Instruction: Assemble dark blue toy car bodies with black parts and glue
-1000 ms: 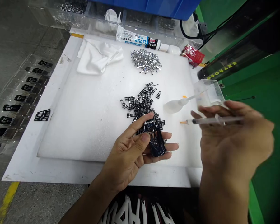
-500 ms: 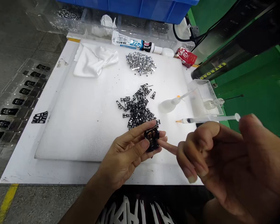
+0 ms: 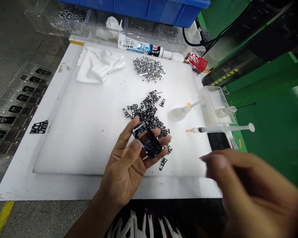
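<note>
In left hand [image 3: 125, 167], black shell [image 3: 152, 150], across fingers [image 3: 166, 140]

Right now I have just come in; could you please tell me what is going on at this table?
A person holds a dark glossy part, which has an opening in it, in the left hand. The right hand is raised nearer the camera and blurred, so I cannot tell whether its fingers hold anything. A syringe lies at the right edge of the white pad. Small black frames are piled beyond the left hand, with silver pieces farther back.
</note>
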{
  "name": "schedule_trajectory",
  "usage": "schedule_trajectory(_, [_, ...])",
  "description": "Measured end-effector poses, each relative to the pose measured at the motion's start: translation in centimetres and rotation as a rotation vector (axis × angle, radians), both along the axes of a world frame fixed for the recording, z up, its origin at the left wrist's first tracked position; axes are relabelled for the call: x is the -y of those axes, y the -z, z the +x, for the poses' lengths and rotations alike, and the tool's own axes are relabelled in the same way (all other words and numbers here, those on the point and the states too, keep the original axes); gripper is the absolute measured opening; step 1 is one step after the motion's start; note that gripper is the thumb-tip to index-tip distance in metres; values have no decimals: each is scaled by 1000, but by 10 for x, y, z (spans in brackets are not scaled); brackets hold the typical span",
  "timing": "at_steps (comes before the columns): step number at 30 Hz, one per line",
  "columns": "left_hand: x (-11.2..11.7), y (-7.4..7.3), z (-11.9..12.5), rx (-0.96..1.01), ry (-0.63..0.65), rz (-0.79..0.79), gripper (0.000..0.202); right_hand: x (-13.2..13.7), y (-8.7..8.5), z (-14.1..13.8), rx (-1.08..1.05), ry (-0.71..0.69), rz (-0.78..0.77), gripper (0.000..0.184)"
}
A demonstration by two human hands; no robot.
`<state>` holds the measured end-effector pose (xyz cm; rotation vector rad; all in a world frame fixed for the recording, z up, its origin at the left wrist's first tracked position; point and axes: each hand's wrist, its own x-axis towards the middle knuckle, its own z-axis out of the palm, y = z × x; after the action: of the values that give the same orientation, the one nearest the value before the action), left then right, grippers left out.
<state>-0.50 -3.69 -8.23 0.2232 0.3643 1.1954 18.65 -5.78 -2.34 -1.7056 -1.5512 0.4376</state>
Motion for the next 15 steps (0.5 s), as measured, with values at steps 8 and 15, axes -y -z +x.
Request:
schedule_trajectory(8, [-1,-2,0,-20,6,-39,39,24,39,-17,495,-421,0,26])
schedule_trajectory(15, [-1,0,0,-23,30,-21,38,32,33,-17,449,-352,65,18])
